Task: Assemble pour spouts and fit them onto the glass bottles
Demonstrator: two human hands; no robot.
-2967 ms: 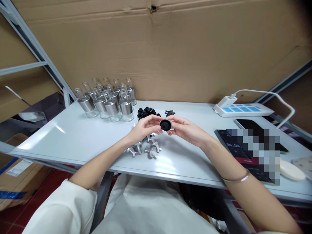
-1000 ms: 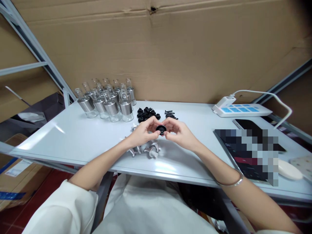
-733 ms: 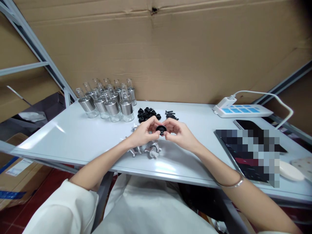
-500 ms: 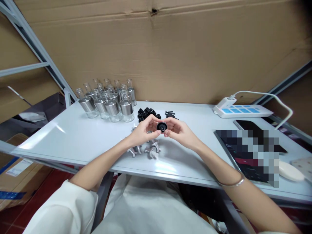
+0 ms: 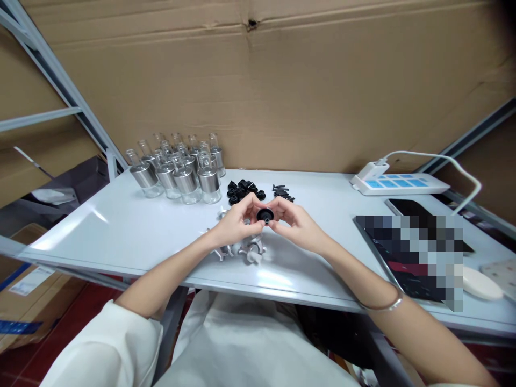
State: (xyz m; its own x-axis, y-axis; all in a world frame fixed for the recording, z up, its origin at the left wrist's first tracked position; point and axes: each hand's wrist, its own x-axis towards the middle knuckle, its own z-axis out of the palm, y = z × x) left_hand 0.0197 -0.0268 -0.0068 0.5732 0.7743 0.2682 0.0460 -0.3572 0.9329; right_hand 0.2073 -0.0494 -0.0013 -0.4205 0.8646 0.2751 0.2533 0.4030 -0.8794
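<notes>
As glass bottles (image 5: 184,181) crowd the table (image 5: 97,236) at the frame's upper left, a person's left hand (image 5: 237,221) and right hand (image 5: 298,226) together pinch a round black cap (image 5: 265,214) at center. The left hand partly blocks silver metal parts (image 5: 253,253) below; black pieces (image 5: 245,189) and thin black pins (image 5: 281,191) lie just beyond, with a power strip (image 5: 397,185) and phone (image 5: 407,207) at right.
</notes>
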